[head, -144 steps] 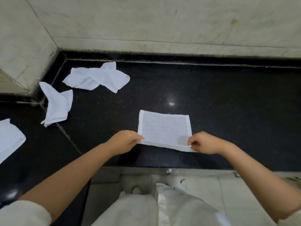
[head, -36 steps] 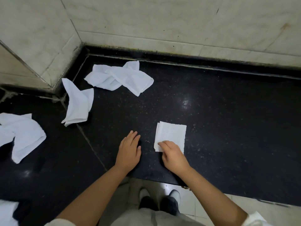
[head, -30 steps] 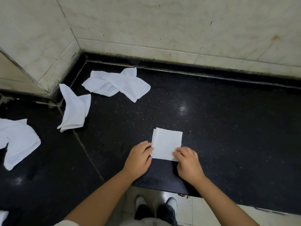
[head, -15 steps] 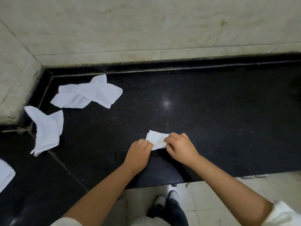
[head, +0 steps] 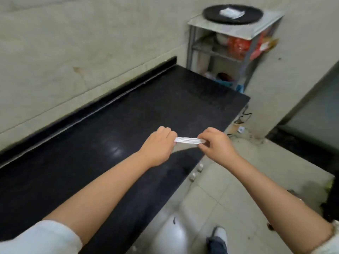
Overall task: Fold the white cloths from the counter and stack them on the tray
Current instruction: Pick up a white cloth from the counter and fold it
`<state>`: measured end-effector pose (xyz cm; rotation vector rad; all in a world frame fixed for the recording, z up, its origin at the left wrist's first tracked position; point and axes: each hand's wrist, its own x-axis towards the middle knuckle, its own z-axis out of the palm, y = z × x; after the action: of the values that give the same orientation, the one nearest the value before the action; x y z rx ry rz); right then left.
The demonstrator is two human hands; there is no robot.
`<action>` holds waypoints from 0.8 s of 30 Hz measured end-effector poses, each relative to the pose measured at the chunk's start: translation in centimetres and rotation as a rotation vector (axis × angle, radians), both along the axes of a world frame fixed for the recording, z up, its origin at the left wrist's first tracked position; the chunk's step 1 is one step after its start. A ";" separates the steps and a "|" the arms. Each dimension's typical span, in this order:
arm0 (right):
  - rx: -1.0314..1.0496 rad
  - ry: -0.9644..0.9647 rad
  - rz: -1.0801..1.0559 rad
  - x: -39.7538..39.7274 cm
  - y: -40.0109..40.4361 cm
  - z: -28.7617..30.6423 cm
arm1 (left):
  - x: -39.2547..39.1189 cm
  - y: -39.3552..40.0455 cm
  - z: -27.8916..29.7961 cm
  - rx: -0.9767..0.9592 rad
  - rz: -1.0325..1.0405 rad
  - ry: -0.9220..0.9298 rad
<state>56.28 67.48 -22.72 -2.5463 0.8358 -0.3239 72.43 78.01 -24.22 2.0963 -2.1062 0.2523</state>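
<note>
A folded white cloth hangs edge-on in the air above the black counter, near its right front corner. My left hand grips its left end and my right hand pinches its right end. A round black tray sits on a metal shelf unit at the top right, far from both hands, with a folded white cloth lying on it. The loose cloths on the counter are out of view.
The metal shelf unit beyond the counter's right end holds red bags and other items on its lower shelves. A tiled floor lies right of the counter. A beige wall runs behind the counter. My shoe shows at the bottom.
Both hands have lifted the folded cloth off the counter. My view has swung right, so the tray and shelf unit have come into sight and the loose cloths have left it.
</note>
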 end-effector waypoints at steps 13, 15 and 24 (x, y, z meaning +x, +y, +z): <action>-0.193 0.003 -0.195 -16.2 -29.7 8.2 | -14.9 -31.3 7.4 -0.035 -0.009 0.228; -0.198 -0.017 -0.182 -16.2 -33.3 9.6 | -15.2 -34.7 8.3 -0.052 0.004 0.246; -0.186 -0.191 -0.074 -10.3 -50.2 12.8 | -10.5 -49.8 12.1 -0.154 0.116 0.332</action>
<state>46.03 17.26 -9.92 -2.6035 0.8630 -0.6862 61.94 28.16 -12.16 2.0112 -1.7245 0.0699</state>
